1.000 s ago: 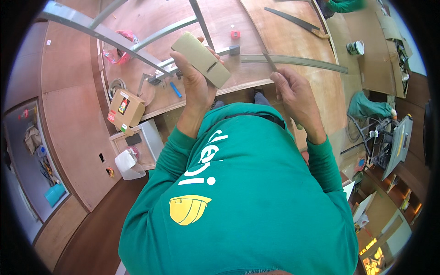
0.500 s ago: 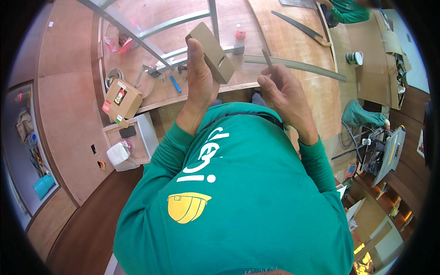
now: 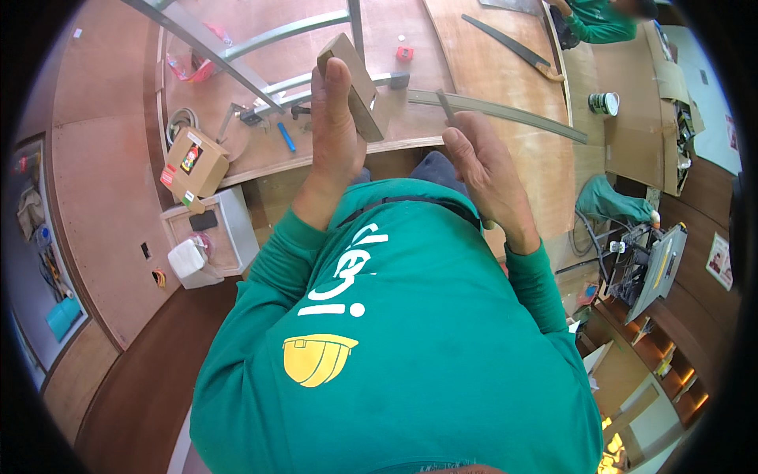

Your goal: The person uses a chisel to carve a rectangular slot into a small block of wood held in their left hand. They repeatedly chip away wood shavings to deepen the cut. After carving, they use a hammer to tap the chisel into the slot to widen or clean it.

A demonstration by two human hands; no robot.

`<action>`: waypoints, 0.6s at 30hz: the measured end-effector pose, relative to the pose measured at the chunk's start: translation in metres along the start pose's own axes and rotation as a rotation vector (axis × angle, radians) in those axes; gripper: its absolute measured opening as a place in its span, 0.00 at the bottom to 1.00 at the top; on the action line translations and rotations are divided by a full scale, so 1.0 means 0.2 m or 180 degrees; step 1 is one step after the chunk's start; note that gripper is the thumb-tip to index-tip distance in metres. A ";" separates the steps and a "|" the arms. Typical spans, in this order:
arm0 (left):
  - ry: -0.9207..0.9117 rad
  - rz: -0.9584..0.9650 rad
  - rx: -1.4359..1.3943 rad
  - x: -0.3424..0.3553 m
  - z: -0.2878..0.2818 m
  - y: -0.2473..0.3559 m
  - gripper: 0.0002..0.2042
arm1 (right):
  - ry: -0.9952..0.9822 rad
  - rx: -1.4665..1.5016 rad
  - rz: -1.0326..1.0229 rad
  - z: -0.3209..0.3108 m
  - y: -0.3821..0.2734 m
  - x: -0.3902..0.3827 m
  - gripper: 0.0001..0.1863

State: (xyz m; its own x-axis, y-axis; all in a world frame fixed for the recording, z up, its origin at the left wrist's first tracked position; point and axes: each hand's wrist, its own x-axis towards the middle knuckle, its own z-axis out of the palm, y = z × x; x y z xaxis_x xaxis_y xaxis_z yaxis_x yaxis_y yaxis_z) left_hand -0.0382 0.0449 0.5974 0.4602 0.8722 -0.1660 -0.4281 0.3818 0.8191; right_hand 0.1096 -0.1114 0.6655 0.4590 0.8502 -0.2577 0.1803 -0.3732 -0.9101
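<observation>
My left hand (image 3: 335, 126) is closed around a brown rectangular block (image 3: 361, 91), held up and tilted over the near edge of the wooden worktop (image 3: 363, 20). A small slot shows on the block's right face; the thumb lies along its left side. To the right, my right hand (image 3: 489, 162) pinches a thin, flat grey-brown strip (image 3: 445, 107) whose upper end sticks up past the fingers. The strip's lower part is hidden in the hand, and I cannot make out its kind. Block and strip are apart.
A metal ladder (image 3: 288, 30) lies across the worktop, near a blue tool (image 3: 286, 137) and a red tape measure (image 3: 405, 54). Farther right are a metal rail (image 3: 505, 113), a handsaw (image 3: 505, 41) and another person's green sleeve (image 3: 608, 30). A cardboard box (image 3: 209, 170) stands at left.
The whole view has shifted slightly. The block has turned in my left hand, so its broad face shows narrower. My right hand still holds the strip, nearly unmoved.
</observation>
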 end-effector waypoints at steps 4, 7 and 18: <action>0.0014 -0.0352 0.0279 0.03 0.12 -0.02 0.35 | -0.0771 -0.0551 -0.0060 -0.19 0.05 0.07 0.12; -0.0114 -0.0708 0.0393 0.03 0.27 -0.02 0.37 | -0.1011 -0.1140 -0.0725 -0.35 0.10 0.13 0.09; -0.0719 -0.2034 0.0236 -0.15 0.56 -0.23 0.40 | -0.2083 -0.1948 -0.1290 -0.88 0.05 0.16 0.07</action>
State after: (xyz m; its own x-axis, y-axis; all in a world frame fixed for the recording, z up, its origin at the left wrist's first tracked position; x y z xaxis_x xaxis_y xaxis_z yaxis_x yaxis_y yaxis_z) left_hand 0.0551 -0.0326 0.6259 0.7595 0.3939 -0.5177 0.0324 0.7719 0.6349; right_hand 0.2792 -0.1532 0.7050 -0.2763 0.9253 -0.2599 0.7220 0.0213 -0.6916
